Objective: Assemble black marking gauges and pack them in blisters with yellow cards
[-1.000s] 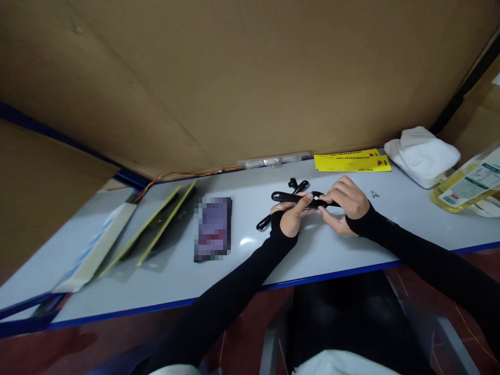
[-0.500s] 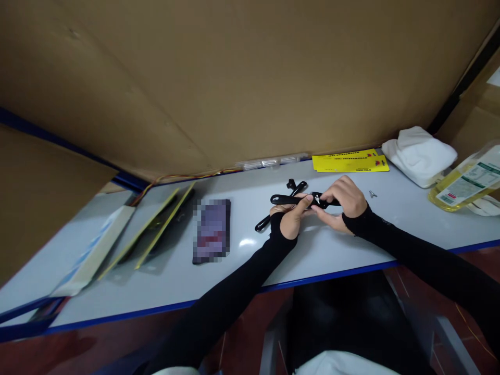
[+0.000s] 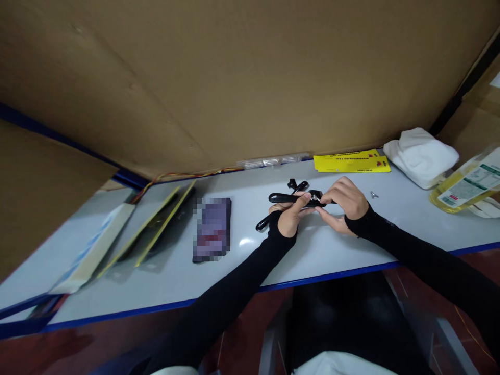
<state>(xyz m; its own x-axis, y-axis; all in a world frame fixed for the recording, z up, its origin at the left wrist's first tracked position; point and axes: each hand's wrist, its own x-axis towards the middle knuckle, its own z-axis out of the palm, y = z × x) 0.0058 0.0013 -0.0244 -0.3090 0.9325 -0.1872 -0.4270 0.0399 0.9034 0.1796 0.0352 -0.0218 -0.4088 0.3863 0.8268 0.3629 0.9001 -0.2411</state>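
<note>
Your left grip (image 3: 288, 219), clasping the black tool (image 3: 283, 198), has rolled it slightly, keeping the silver screw (image 3: 314, 197) accessible to your right grip (image 3: 347, 200), which appears to pinch it.

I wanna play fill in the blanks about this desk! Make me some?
The left hand and right hand touch a tool coloured ____.
The loose silver piece lies nearer the ____ hand.
The cards at the back are coloured ____.
The bundle between cards and bottle is coloured ____.

Missing words: black; right; yellow; white.
</note>
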